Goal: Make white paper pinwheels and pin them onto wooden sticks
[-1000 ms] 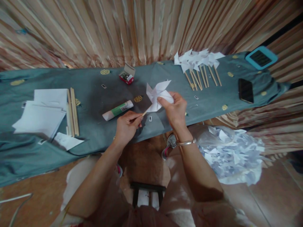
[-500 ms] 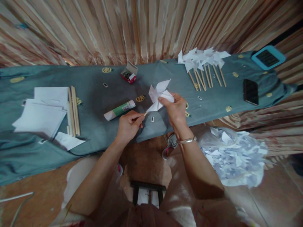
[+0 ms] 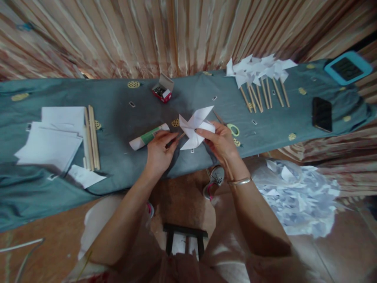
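A white paper pinwheel (image 3: 192, 138) is held above the front middle of the cloth-covered table, its blades turned up towards me and a small dark pin at its centre. My right hand (image 3: 221, 143) grips it from the right, thumb pressed near the pin. From the left, my left hand (image 3: 160, 152) pinches the thin wooden stick (image 3: 182, 136), which runs behind the blades. Just beyond my left hand lies a white tube with a green label (image 3: 149, 136). Scissors (image 3: 233, 129) with pale green handles lie behind my right hand, partly covered by it.
Beyond the tube stands an opened small red box (image 3: 163, 92) of pins. White paper sheets (image 3: 48, 145) and wooden sticks (image 3: 94, 141) lie left. Several pinwheels (image 3: 259, 70), a phone (image 3: 322, 114) and a blue-framed device (image 3: 348, 68) lie right. A bag of paper scraps (image 3: 303, 200) sits below.
The pinwheel has turned to show its front and pin. My left hand has shifted slightly up, closer to the tube. The scissors have come more into view beside my right hand.
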The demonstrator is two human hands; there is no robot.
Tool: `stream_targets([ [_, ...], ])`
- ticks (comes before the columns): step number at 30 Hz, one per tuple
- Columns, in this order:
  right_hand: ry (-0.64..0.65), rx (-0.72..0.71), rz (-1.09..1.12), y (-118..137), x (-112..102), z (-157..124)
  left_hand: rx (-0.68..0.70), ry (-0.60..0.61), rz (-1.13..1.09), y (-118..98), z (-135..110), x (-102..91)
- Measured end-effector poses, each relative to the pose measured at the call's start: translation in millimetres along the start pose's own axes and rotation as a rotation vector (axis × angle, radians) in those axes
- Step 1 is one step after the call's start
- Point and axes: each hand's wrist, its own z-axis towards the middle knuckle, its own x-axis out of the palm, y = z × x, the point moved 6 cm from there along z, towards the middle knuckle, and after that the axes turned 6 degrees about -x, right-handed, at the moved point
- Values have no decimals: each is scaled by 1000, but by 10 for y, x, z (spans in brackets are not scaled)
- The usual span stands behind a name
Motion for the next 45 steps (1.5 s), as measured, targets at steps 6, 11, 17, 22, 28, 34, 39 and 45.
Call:
stream_targets([
  [6,30,9,-3,-32,-50,-19,35,-51,-11,-96,-36,-89],
  [11,66,34,-15,-46,-6,-67,-21,-11,-423,-148,-52,24],
  [17,135,45,-20,-103,88,-130,-262,64,-837,-19,-42,331],
  [22,115,37,-26,-107,110,-121,-339,78,-920,74,-32,379],
  [28,104,19,-58,-99,113,-103,-408,87,-955,121,-22,373],
  [34,93,-11,-99,-94,112,-97,-462,75,-990,132,-20,388],
  [39,98,-20,-117,-99,111,-102,-441,96,-994,134,-25,397],
  [45,91,-18,-91,-94,105,-114,-459,100,-1051,145,-48,398],
])
